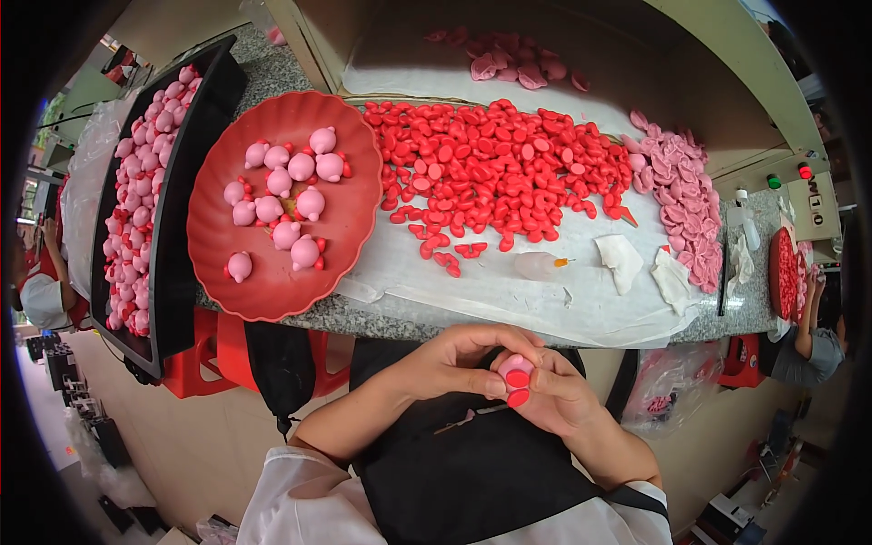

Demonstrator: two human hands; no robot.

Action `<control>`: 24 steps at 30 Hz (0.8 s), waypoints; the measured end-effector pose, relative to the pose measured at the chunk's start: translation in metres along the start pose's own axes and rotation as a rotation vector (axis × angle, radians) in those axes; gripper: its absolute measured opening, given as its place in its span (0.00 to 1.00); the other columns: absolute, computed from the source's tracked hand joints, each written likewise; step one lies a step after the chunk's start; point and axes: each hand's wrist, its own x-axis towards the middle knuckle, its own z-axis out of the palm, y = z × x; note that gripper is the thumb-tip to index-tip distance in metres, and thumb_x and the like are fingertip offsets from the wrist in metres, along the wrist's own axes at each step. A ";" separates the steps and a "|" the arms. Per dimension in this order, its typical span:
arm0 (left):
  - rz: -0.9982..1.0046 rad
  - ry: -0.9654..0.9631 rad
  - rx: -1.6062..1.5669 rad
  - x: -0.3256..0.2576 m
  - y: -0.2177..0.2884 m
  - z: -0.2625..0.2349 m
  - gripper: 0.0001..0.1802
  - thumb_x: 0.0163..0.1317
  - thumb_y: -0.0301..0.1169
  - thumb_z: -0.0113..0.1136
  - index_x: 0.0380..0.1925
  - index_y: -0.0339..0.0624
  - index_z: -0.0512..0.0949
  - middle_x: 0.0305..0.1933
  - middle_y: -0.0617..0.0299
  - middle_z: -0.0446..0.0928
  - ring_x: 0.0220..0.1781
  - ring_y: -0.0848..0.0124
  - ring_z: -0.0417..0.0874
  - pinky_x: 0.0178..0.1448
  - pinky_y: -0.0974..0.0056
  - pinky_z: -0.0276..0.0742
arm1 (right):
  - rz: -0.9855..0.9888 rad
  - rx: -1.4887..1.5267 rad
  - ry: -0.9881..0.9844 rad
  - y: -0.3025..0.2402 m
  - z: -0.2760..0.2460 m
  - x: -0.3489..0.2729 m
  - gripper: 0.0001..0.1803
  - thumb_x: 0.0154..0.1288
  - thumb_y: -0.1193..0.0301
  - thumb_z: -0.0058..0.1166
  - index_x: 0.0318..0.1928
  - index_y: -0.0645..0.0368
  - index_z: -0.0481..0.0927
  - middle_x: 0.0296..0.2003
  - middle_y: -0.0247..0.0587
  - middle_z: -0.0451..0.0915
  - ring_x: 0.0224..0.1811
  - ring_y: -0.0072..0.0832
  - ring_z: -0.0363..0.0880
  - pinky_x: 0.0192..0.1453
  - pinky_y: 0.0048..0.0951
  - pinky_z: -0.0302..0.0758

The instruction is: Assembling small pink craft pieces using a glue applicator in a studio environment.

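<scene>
Close to my body, past the table's front edge, my left hand and my right hand meet around a small pink figure with red feet. Its two flat red oval soles face up toward me. My left thumb and my right fingers press on its sides, and part of it is hidden by them. On the white sheet beyond lies a small squeeze bottle with an orange tip. A wide heap of small red curved pieces spreads behind it.
At left, a red scalloped dish holds several pink figures, beside a black tray full of more. Pink thin pieces are piled at right, near crumpled white tissues. Co-workers sit at both sides.
</scene>
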 end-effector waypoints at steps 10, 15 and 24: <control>-0.046 -0.015 0.100 -0.005 0.006 -0.007 0.18 0.42 0.29 0.59 0.36 0.39 0.70 0.41 0.59 0.69 0.48 0.71 0.65 0.59 0.63 0.46 | -0.041 -0.014 -0.019 0.005 0.002 0.006 0.19 0.52 0.65 0.49 0.39 0.68 0.67 0.35 0.42 0.68 0.39 0.30 0.69 0.46 0.29 0.64; -0.035 -0.020 0.096 -0.007 0.007 -0.009 0.21 0.42 0.31 0.60 0.38 0.37 0.69 0.44 0.55 0.66 0.49 0.69 0.65 0.56 0.63 0.51 | -0.043 -0.010 -0.025 0.006 0.001 0.009 0.19 0.52 0.64 0.48 0.39 0.69 0.67 0.34 0.42 0.69 0.39 0.29 0.69 0.46 0.28 0.64; 1.001 -0.117 0.315 -0.028 0.079 0.063 0.10 0.51 0.35 0.51 0.25 0.42 0.64 0.30 0.58 0.69 0.34 0.68 0.70 0.39 0.67 0.64 | -0.408 -0.662 0.202 0.001 0.011 0.012 0.20 0.43 0.74 0.58 0.38 0.67 0.68 0.33 0.39 0.69 0.38 0.23 0.67 0.44 0.22 0.62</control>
